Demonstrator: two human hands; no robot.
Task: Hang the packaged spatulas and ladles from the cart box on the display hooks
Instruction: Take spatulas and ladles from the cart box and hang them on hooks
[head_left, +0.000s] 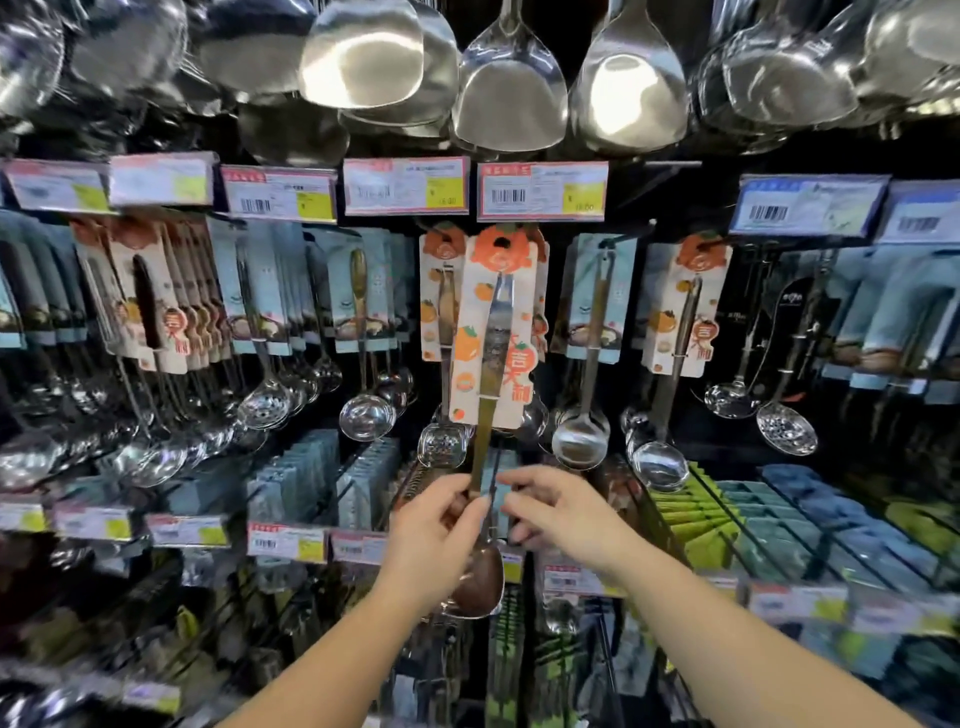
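My left hand (441, 525) pinching the handle of the packaged ladle (491, 332), its orange card raised at the centre display hook (502, 240), my right hand (561, 512) beside it, fingers loosely curled, grasping nothing I can see.

Two bare forearms and hands
Left hand (441, 525) and right hand (563, 512): no sleeves, gloves, rings or watch visible; short nails.
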